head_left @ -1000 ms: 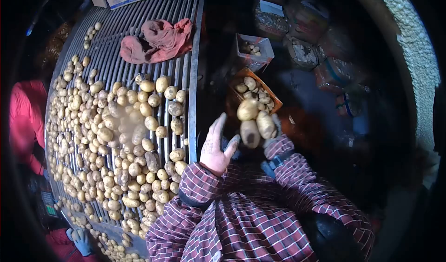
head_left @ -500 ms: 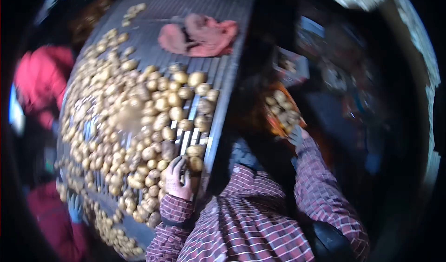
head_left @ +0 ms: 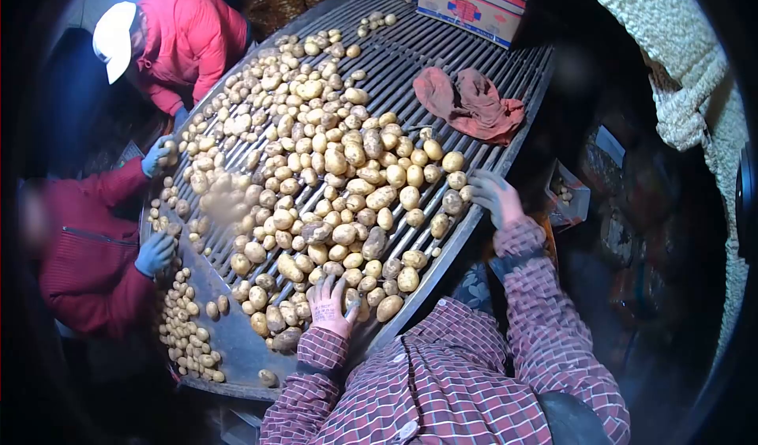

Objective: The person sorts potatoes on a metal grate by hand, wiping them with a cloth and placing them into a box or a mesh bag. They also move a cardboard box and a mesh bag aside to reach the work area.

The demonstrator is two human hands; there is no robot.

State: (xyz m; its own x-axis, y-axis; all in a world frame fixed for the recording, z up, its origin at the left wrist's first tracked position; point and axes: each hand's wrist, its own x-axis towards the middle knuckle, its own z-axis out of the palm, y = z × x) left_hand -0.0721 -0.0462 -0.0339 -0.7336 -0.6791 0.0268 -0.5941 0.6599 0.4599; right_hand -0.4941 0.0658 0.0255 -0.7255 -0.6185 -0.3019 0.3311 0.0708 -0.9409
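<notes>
Yellow-brown potatoes (head_left: 316,168) are still lying thick across the slatted sorting table (head_left: 442,50), so most sorting looks left. Left hand (head_left: 330,307) is resting spread-fingered on the near potatoes, gripping none; right hand (head_left: 496,198), fingers loosely apart, is touching the table's edge.

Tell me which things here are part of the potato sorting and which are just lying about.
In use: potatoes; slatted table; left hand on the potatoes; right hand at the table edge.
Lying about: red cloth; cardboard box; small box.
</notes>
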